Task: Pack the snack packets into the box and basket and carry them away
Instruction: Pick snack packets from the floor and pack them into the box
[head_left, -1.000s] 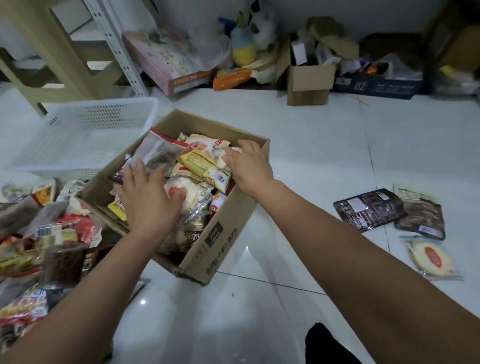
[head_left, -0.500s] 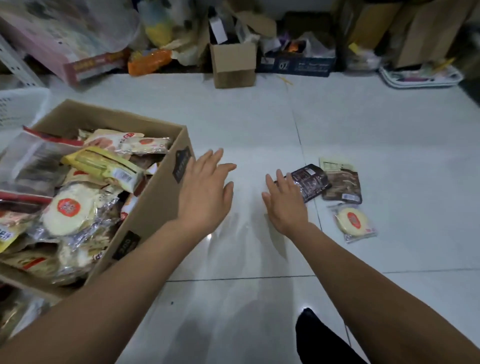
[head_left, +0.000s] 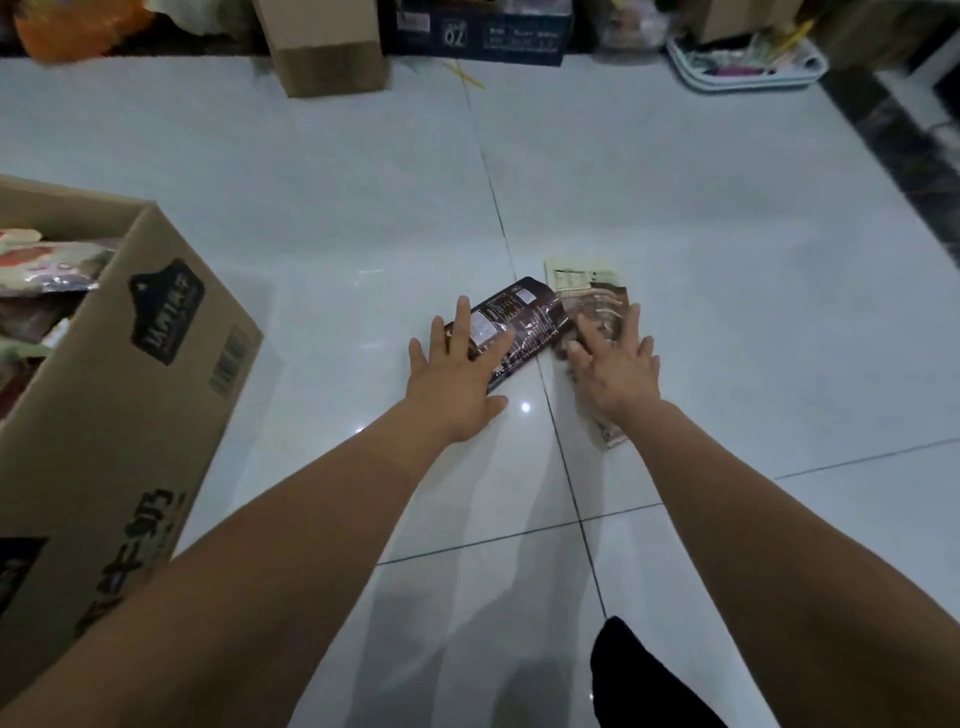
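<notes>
On the white tiled floor lies a dark brown snack packet (head_left: 524, 317). My left hand (head_left: 457, 374) lies flat on its near left end with straight, spread fingers. Beside it on the right is a beige and brown packet (head_left: 587, 286); my right hand (head_left: 615, 364) covers its near part with fingers spread. A third packet (head_left: 610, 434) pokes out from under my right wrist. The cardboard box (head_left: 130, 364) stands at the left edge, filled with snack packets (head_left: 47, 270) that show at its open top.
A small cardboard box (head_left: 327, 47) and a dark blue carton (head_left: 478, 31) stand along the far wall. A white tray (head_left: 748, 67) of odds and ends sits at the back right. A dark shape (head_left: 639, 675) shows at the bottom edge.
Both hands left the box and moved right across the floor, landing flat on the loose packets. The view swung right, so the box slid to the left edge.
</notes>
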